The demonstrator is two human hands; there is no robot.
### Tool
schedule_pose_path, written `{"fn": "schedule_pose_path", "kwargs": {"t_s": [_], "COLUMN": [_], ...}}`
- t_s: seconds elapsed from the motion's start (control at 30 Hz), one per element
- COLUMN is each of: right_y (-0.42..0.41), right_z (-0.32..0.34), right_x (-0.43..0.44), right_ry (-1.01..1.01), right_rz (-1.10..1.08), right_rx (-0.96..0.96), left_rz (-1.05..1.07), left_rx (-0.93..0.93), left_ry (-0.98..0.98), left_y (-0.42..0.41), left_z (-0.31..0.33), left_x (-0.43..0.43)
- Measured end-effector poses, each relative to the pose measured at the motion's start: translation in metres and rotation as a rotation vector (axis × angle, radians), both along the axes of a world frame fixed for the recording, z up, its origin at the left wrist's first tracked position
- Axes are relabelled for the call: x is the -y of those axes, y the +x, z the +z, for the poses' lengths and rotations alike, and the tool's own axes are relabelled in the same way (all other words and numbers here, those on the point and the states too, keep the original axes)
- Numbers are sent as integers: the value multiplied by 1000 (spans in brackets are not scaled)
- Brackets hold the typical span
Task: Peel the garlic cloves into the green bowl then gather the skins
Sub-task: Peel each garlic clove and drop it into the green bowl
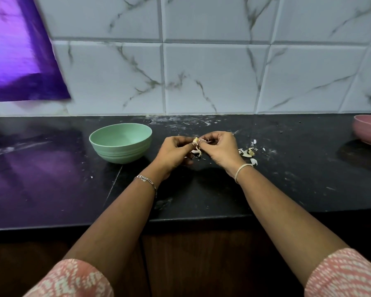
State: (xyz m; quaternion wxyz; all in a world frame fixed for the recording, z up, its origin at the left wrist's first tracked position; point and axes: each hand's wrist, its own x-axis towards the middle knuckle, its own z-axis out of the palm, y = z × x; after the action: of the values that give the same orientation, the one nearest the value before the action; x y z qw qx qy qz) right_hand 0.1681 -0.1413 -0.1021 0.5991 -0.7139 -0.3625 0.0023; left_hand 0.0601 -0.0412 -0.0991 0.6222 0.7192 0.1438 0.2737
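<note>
A pale garlic clove [195, 140] is pinched between the fingertips of my left hand [174, 152] and my right hand [220, 147], just above the black counter. A strip of skin [198, 152] hangs down from the clove between the hands. The green bowl [120, 142] stands to the left of my left hand, a short gap away, and its visible inside looks bare. Loose garlic skins [249, 152] lie on the counter right of my right hand.
A pink bowl [368, 129] sits at the far right, cut off by the frame edge. The black counter [201, 198] ends at a front edge under my forearms. A tiled wall rises behind. Purple light reflects on the counter's left.
</note>
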Motion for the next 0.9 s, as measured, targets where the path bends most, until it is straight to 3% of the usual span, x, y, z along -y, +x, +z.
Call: {"fn": "schedule_pose_path", "kwargs": {"t_s": [0.27, 0.53, 0.9], "right_y": [0, 0, -7], "right_z": [1, 1, 5], "right_x": [0, 0, 1], "right_ry": [-8, 10, 9], "right_rz": [-35, -35, 51], "right_rx": [43, 26, 26], "left_rz": [-46, 1, 105], "left_rx": [-4, 39, 67], "left_ry": [-94, 49, 78], "left_y": [1, 3, 4], "left_z": [1, -2, -3], "left_x": [-2, 2, -2]}}
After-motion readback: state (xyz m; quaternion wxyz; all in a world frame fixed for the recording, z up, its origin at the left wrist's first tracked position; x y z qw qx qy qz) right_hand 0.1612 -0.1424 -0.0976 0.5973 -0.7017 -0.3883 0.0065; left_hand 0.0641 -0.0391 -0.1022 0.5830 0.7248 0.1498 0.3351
